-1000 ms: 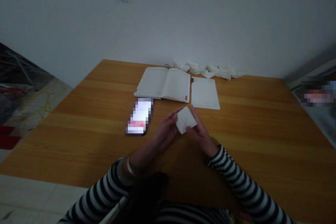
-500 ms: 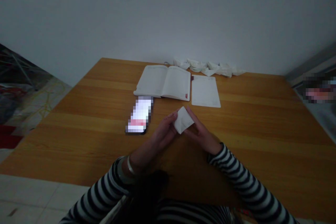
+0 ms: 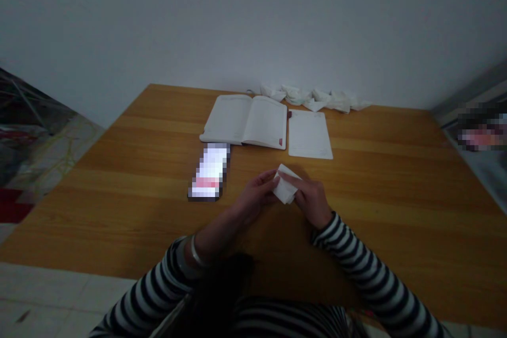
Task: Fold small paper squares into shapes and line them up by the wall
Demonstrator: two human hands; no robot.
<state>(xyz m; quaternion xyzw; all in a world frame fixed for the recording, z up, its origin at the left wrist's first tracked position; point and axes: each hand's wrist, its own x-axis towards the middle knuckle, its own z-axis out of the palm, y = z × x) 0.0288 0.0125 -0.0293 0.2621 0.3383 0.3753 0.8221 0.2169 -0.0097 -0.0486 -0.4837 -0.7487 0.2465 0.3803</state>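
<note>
A small piece of folded white paper [image 3: 285, 190] is held up above the table between my two hands. My left hand [image 3: 257, 195] pinches its left side, thumb on the near face. From the right, my right hand [image 3: 312, 198] grips it too, with a finger laid across its upper face. Beyond the hands lie an open notebook [image 3: 247, 121] with blank-looking pages and, beside it, a loose sheet of paper [image 3: 310, 134]. A phone [image 3: 209, 171] with a lit, blurred-out screen lies left of my hands.
Several folded white paper pieces [image 3: 312, 99] line the back of the wooden table [image 3: 396, 179] against the wall [image 3: 301, 21]. Cables [image 3: 67, 156] and a red item [image 3: 15, 205] are on the floor at left. A blurred-out object [image 3: 481, 134] is at far right.
My right hand has shifted over the paper, a finger now across its face. The folded paper has turned and moved slightly right. The whole view has tilted a little.
</note>
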